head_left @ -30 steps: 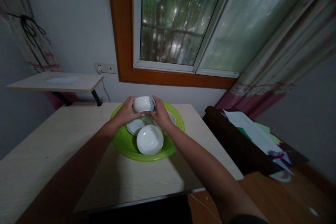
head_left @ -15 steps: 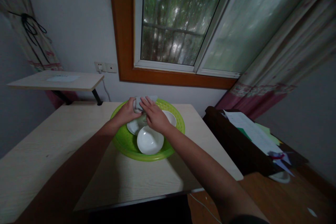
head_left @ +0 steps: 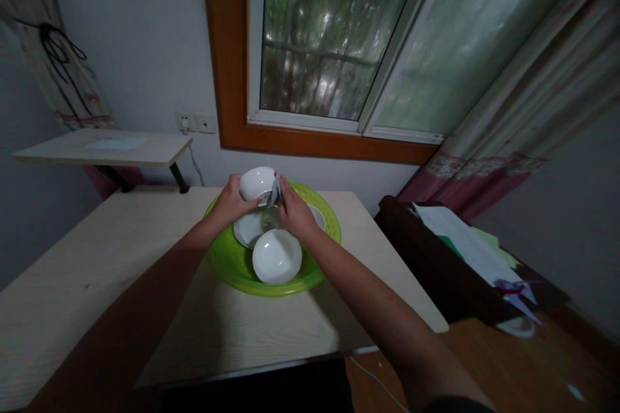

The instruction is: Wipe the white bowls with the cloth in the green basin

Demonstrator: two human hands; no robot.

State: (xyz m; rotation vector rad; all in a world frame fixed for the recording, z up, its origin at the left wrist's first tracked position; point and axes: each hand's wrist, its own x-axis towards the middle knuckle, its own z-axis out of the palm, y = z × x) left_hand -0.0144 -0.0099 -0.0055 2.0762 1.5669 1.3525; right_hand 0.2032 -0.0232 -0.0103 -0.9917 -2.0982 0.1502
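My left hand point(head_left: 231, 205) grips a white bowl point(head_left: 256, 184) by its left side, tilted above the back of a green basin point(head_left: 232, 274). A grey cloth point(head_left: 275, 190) is pinched in my right hand point(head_left: 294, 210), pressed against the bowl's right side. Inside the basin, a glossy white bowl point(head_left: 276, 257) sits at the front. Behind it on the left is another white dish point(head_left: 248, 230), partly covered by something greyish. A third white bowl point(head_left: 318, 216) shows only in part beyond my right wrist.
The basin stands on a pale wooden table point(head_left: 271, 329). A small raised shelf point(head_left: 111, 148) with a paper is at the back left, under wall sockets point(head_left: 194, 123). A dark cabinet point(head_left: 426, 258) bearing papers point(head_left: 465, 232) is at the right. A window point(head_left: 320, 45) lies ahead.
My right hand passed the cloth over the held bowl, then moved back to its right side. The bowl is now raised slightly and turned. The other bowls stay put.
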